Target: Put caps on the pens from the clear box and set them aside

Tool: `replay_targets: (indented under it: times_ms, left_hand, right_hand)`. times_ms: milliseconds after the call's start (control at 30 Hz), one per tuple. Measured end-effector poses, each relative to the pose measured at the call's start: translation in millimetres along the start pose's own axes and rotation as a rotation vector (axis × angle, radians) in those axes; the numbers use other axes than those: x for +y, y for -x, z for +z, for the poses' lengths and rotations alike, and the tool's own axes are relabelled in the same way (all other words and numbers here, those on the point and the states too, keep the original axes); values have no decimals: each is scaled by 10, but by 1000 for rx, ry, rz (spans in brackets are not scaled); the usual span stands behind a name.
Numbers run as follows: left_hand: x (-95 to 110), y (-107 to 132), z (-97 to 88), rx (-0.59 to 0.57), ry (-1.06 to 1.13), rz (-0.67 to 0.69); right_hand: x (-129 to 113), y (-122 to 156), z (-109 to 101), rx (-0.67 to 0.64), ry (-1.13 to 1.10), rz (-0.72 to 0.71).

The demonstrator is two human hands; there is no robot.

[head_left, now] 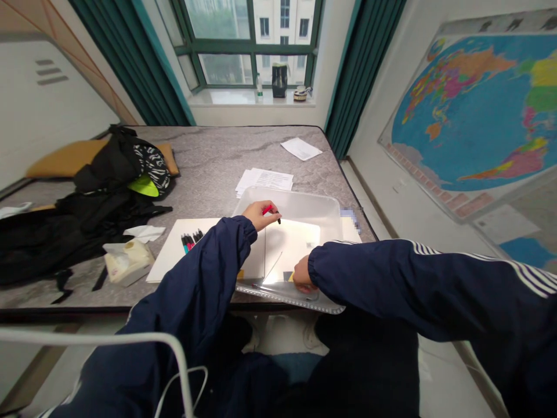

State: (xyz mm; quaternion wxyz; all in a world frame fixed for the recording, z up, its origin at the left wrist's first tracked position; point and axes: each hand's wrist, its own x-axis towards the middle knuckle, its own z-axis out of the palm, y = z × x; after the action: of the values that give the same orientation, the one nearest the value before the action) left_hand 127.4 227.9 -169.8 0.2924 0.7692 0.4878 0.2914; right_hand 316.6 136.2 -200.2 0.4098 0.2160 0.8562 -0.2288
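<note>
A translucent plastic bin (304, 204) lies before me on the mattress-like surface. Over its left side, my left hand (257, 215) pinches a red pen (268, 209) with a dark tip. Low inside the bin, near its front wall, my right hand (303, 274) is closed with the fingers pointing down; whatever they hold is hidden. Close to that hand, a thin pen-like stick (273, 267) shows in the bin. Several black, red and teal pens (190, 240) rest to the left on a white sheet (167, 258), partly behind my left sleeve.
Papers (266, 179) lie behind the bin, with another sheet (301, 148) farther back. To the left are a tissue pack (127, 261) and a black bag (100, 203). A white metal bar (130, 337) crosses the lower left. A world map (470, 116) hangs on the right wall.
</note>
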Motion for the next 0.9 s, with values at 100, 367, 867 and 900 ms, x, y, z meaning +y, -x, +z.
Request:
replay_targets:
  times_ms: [100,367,867,900]
  left_hand:
    - [-18,-3,3,-4,-56,1]
    - [6,23,2,-28,-131,-8]
    - [78,61,-17,-92,-220,-39]
    - [76,62,-17,-92,-223,-39]
  right_hand:
    - [-6,-72,123,88,20,73]
    - [107,-139,147,116,79,-31]
    - [-60,-130,234,107,51,-61]
    - [-80,-89,204,137,69,-49]
